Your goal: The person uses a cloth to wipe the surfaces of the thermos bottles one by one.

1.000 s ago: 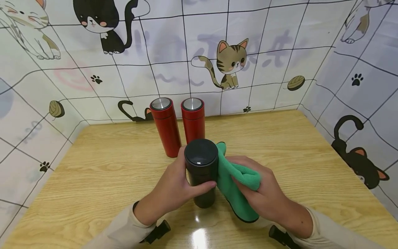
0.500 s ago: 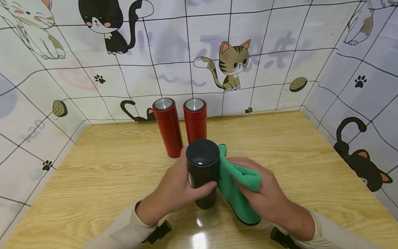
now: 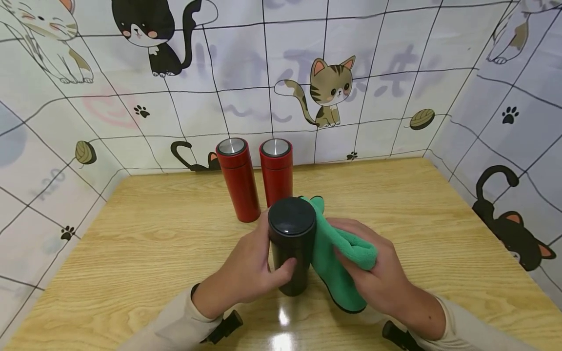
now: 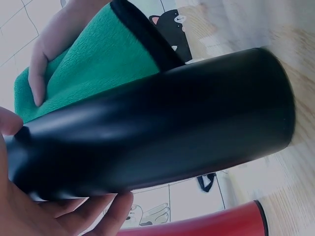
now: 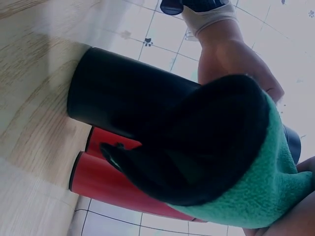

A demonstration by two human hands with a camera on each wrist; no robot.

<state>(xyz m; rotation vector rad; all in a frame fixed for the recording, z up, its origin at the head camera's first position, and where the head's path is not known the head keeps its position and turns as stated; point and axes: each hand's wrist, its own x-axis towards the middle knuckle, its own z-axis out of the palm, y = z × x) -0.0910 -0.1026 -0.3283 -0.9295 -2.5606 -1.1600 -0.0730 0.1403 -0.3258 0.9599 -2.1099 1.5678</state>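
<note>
In the head view my left hand (image 3: pixel 243 268) grips a black thermos bottle (image 3: pixel 293 219) from its left side, the thumb lying across its near face. The bottle stands close to upright on the wooden table. A green cloth (image 3: pixel 327 263) with dark edging is folded in my right hand (image 3: pixel 379 275), which pinches it against the bottle's right side. Left-hand fingertips (image 4: pixel 115 211) curve under the black bottle (image 4: pixel 162 123) in the left wrist view. From the right wrist, the cloth (image 5: pixel 261 196) covers part of the bottle, and its dark underside shows.
Two red thermos bottles (image 3: pixel 239 185) (image 3: pixel 277 170) with silver lid tops stand behind the black one. A cat-print sheet (image 3: pixel 237 73) encloses the wooden table (image 3: pixel 167 229) at the back and both sides.
The black bottle and both hands have shifted slightly right. My left thumb has slid leftward across the bottle. The cloth's far end now reaches a little around the bottle's back.
</note>
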